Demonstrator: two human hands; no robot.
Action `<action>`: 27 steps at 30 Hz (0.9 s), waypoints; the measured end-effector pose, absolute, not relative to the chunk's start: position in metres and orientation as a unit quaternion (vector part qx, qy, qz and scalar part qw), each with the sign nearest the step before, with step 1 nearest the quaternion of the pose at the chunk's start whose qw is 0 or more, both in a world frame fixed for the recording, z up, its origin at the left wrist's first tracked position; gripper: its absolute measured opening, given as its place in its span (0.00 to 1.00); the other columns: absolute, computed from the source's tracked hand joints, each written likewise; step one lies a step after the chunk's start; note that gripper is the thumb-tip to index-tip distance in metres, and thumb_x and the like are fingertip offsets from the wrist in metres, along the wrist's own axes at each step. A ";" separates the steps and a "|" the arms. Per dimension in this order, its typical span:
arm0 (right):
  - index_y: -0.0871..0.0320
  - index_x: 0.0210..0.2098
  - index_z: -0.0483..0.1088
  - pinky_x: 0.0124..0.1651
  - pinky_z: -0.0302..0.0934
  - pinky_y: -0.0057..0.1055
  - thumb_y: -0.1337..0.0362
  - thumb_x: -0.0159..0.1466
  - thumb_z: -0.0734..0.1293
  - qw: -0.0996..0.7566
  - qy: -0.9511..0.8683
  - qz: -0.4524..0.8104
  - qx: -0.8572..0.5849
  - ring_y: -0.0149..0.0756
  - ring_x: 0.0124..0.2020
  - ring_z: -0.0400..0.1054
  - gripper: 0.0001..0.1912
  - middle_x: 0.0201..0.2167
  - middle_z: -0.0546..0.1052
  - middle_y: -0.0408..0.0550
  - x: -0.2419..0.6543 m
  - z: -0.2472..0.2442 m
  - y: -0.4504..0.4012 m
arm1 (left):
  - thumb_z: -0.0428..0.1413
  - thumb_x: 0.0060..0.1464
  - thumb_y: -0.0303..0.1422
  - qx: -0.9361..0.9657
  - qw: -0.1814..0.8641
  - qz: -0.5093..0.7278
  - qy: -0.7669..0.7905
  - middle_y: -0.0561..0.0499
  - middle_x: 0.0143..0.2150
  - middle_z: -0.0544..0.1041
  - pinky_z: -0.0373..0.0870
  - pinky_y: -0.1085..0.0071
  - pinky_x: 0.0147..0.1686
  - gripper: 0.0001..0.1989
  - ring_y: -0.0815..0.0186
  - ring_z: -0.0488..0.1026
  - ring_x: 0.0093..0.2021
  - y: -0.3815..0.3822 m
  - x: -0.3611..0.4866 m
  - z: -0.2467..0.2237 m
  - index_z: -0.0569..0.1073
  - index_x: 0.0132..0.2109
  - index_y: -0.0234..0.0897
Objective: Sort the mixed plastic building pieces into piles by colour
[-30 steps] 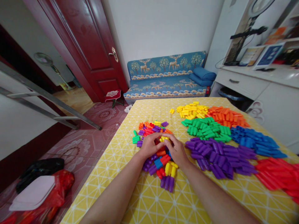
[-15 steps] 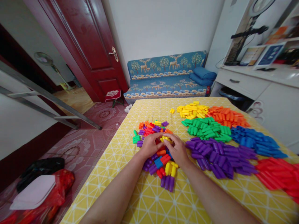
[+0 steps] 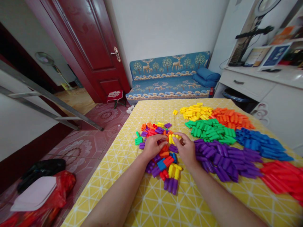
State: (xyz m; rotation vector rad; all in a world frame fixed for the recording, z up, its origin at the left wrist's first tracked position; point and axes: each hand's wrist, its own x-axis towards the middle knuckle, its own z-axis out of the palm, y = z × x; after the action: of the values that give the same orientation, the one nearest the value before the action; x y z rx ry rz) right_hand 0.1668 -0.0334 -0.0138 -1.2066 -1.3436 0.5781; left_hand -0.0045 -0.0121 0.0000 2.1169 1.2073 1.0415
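Over a mixed heap of plastic building blocks (image 3: 155,130), my two hands work close together. My right hand (image 3: 188,151) pinches yellow plastic blocks (image 3: 174,138) between thumb and fingers. Just to its left, my left hand (image 3: 153,147) is curled with thumb and index finger close together, beside orange pieces; what it grips is partly hidden. Below the hands lie red-and-blue joined blocks (image 3: 165,162) and a yellow-and-purple joined set (image 3: 171,181). Green blocks (image 3: 138,140) lie at the heap's left edge.
Sorted piles stand to the right: yellow (image 3: 196,112), orange (image 3: 233,118), green (image 3: 211,130), purple (image 3: 224,160), blue (image 3: 261,145) and red (image 3: 284,176). A patterned yellow cloth (image 3: 106,183) covers the table. Behind it is a blue sofa (image 3: 165,83); a metal ladder (image 3: 49,97) leans at left.
My right hand has moved slightly right, away from my left hand, with the yellow blocks now showing more plainly in its fingers. The left hand has barely moved.
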 end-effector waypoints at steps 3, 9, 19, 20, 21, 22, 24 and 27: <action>0.54 0.42 0.68 0.26 0.65 0.32 0.51 0.61 0.65 0.615 -0.486 0.381 -0.491 0.34 0.23 0.69 0.16 0.30 0.76 0.44 0.164 -0.018 -0.031 | 0.62 0.50 0.42 0.786 0.220 0.367 0.447 0.48 0.43 0.81 0.71 0.69 0.41 0.22 0.61 0.77 0.40 -0.014 -0.005 0.004 0.75 0.52 0.40; 0.53 0.40 0.66 0.25 0.65 0.28 0.53 0.58 0.68 0.574 -0.505 0.448 -0.464 0.33 0.24 0.69 0.15 0.30 0.74 0.42 0.155 -0.017 -0.035 | 0.56 0.56 0.43 0.802 0.200 0.337 0.450 0.50 0.35 0.80 0.66 0.72 0.34 0.15 0.65 0.74 0.33 -0.015 -0.006 0.007 0.77 0.44 0.37; 0.55 0.34 0.64 0.26 0.65 0.26 0.57 0.57 0.69 0.640 -0.477 0.385 -0.463 0.29 0.23 0.69 0.12 0.25 0.71 0.39 0.167 0.003 -0.029 | 0.52 0.61 0.37 0.792 0.216 0.363 0.441 0.51 0.38 0.81 0.67 0.73 0.38 0.12 0.66 0.75 0.36 -0.012 -0.007 0.002 0.78 0.41 0.39; 0.56 0.34 0.64 0.26 0.66 0.26 0.57 0.57 0.69 0.651 -0.467 0.375 -0.466 0.29 0.22 0.68 0.12 0.25 0.71 0.39 0.172 0.009 -0.024 | 0.52 0.60 0.37 0.792 0.215 0.364 0.441 0.51 0.39 0.81 0.67 0.72 0.39 0.11 0.66 0.76 0.38 -0.011 -0.007 0.002 0.78 0.41 0.39; 0.56 0.34 0.64 0.26 0.66 0.26 0.58 0.56 0.70 0.660 -0.458 0.365 -0.470 0.29 0.22 0.68 0.13 0.24 0.71 0.38 0.178 0.015 -0.016 | 0.53 0.60 0.36 0.791 0.212 0.365 0.443 0.51 0.40 0.81 0.68 0.72 0.40 0.10 0.65 0.76 0.39 -0.011 -0.007 0.001 0.78 0.41 0.39; 0.56 0.34 0.65 0.26 0.66 0.27 0.58 0.55 0.70 0.668 -0.448 0.357 -0.475 0.29 0.21 0.68 0.13 0.23 0.71 0.38 0.185 0.021 -0.006 | 0.54 0.59 0.36 0.791 0.207 0.365 0.445 0.51 0.40 0.81 0.68 0.72 0.40 0.10 0.65 0.76 0.40 -0.010 -0.007 0.000 0.79 0.41 0.40; 0.56 0.35 0.64 0.26 0.67 0.28 0.61 0.53 0.70 0.681 -0.424 0.342 -0.490 0.29 0.20 0.68 0.13 0.20 0.71 0.37 0.203 0.032 0.022 | 0.54 0.58 0.35 0.794 0.199 0.363 0.446 0.51 0.40 0.81 0.68 0.72 0.40 0.09 0.65 0.76 0.40 -0.010 -0.008 -0.001 0.79 0.40 0.40; 0.56 0.33 0.64 0.26 0.67 0.29 0.67 0.55 0.67 0.675 -0.392 0.298 -0.549 0.30 0.19 0.68 0.08 0.18 0.69 0.37 0.236 0.045 0.071 | 0.55 0.58 0.34 0.797 0.190 0.358 0.447 0.51 0.40 0.81 0.68 0.71 0.40 0.09 0.65 0.76 0.39 -0.009 -0.008 -0.002 0.79 0.40 0.40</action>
State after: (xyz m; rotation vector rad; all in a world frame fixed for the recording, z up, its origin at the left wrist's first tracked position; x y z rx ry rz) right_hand 0.2358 0.0714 0.0445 -1.2360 -0.8822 0.6713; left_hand -0.0080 -0.0091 -0.0016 2.2404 1.2568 1.0064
